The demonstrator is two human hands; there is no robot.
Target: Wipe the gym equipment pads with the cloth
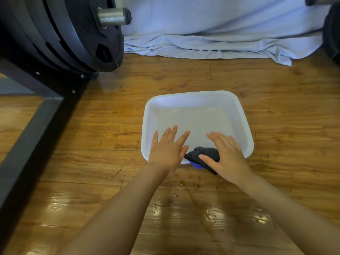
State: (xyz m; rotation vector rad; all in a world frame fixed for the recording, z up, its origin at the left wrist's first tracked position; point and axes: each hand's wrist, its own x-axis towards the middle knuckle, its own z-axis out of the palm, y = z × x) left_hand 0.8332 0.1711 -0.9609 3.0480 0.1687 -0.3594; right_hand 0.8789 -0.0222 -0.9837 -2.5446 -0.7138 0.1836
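No pad has been wiped yet: the cloth [204, 155] is draped over the tub [198, 100] rim, touched by the flat right hand [227, 159], while the left hand [168, 150] is held open, each grip empty.

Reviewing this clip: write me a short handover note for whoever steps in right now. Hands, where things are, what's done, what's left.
Left hand: open, fingers spread over the near-left rim of the white basin, holding nothing.
Right hand: fingers straight, resting on the dark cloth.
Cloth: bunched on the basin's near rim, partly hanging outside.
Floor in front of the basin is wet.
Done: no wiping visible here.
Left: pick up the cloth and wipe the pads; no pad is in view.
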